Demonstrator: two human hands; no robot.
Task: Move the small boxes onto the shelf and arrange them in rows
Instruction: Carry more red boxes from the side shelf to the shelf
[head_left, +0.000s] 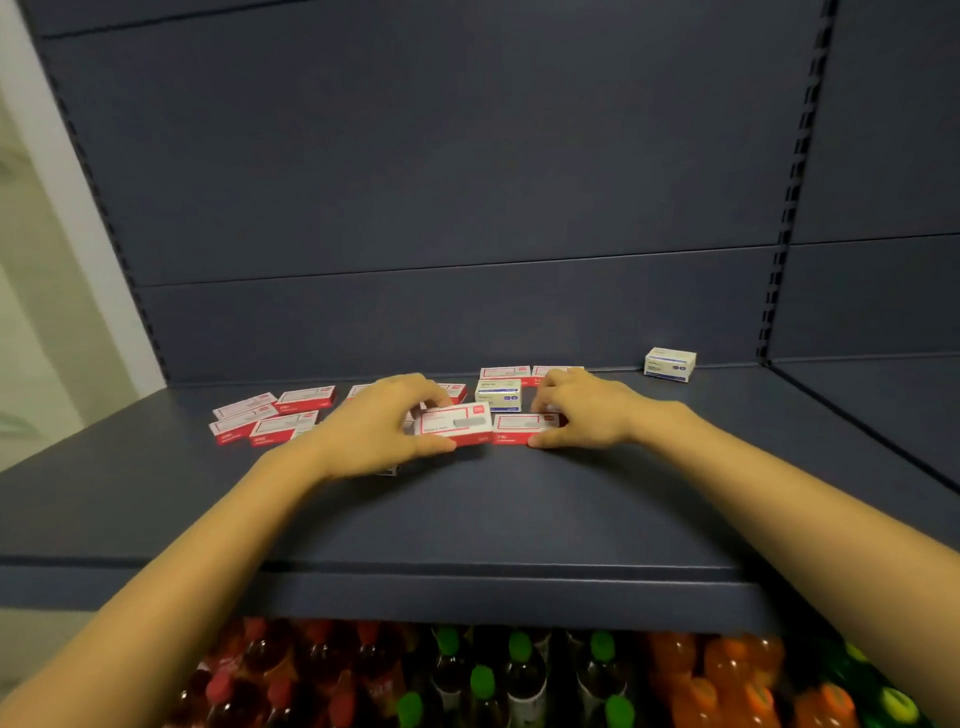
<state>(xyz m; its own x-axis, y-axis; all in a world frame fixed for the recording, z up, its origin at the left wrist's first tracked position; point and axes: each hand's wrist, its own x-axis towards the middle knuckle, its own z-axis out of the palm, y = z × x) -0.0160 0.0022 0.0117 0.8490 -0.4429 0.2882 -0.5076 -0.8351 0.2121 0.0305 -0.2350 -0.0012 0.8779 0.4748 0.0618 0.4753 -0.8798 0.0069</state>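
**Shelf** (467, 509): dark blue-grey and flat, backed by panels of the same colour. The reference item is a white-and-blue box (498, 394) standing near the middle of the shelf, toward the back.

**Left hand** (374, 426): just left of and in front of the white-and-blue box. Its fingers (426, 391) curl over the far edge of a red box (454, 423), with the thumb pressed to the near edge. The box is clamped between them (whether it is lifted clear of the shelf cannot be told).

**Right hand** (587, 410): just right of and in front of the white-and-blue box. Its fingers (545, 395) curl over the far edge of a second red box (517, 428), with the thumb at the near right corner, gripping it likewise. This box lies flat on the shelf, directly in front of the white-and-blue box. Its left end meets the red box (touching or tucked under, not clear).

**Other stock:**
- A loose cluster of red boxes (265, 415) lies well to the left of the white-and-blue box, unevenly angled.
- Two more red boxes (504, 372) sit side by side just behind it, against the back panel.
- A lone white-and-blue box (670, 365) stands well to its right, near the back corner.

**Below the shelf:** bottles (467, 675) with red, green and orange caps (blurred).
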